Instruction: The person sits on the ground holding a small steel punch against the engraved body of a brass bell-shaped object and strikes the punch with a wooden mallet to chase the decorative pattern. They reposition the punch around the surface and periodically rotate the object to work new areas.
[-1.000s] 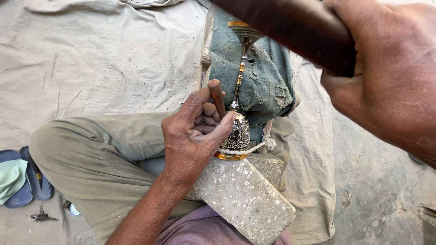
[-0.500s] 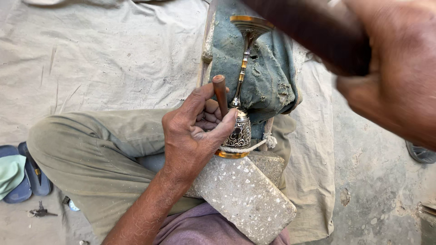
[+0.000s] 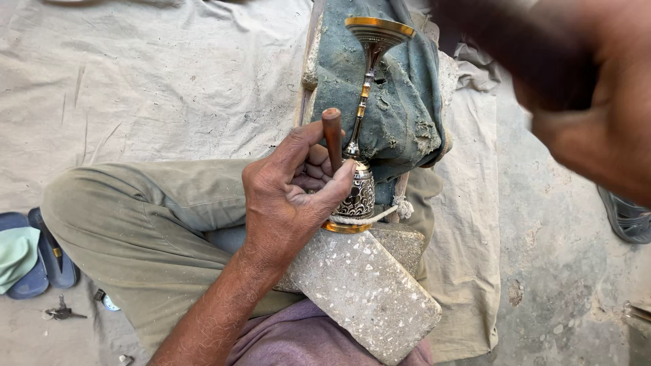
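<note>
My left hand [image 3: 288,196] grips a short brown wooden-handled punch [image 3: 331,135], holding it upright against the engraved metal base [image 3: 356,196] of a tall brass goblet-like piece [image 3: 369,81]. The piece leans back on a dusty blue-green cloth [image 3: 400,102], and its base rests on a speckled stone block [image 3: 363,291] across my lap. My right hand [image 3: 597,102] is raised close to the camera at the upper right, blurred, closed around a dark wooden handle [image 3: 502,41] whose head is out of view.
I sit cross-legged in olive trousers [image 3: 149,224] on a pale canvas sheet [image 3: 149,88]. Blue sandals [image 3: 37,257] and a small key [image 3: 61,313] lie at the left. Bare concrete floor [image 3: 563,271] and another sandal [image 3: 627,217] are at the right.
My right hand with the handle has shifted right and become more blurred. The left hand, punch and brass piece stay in place.
</note>
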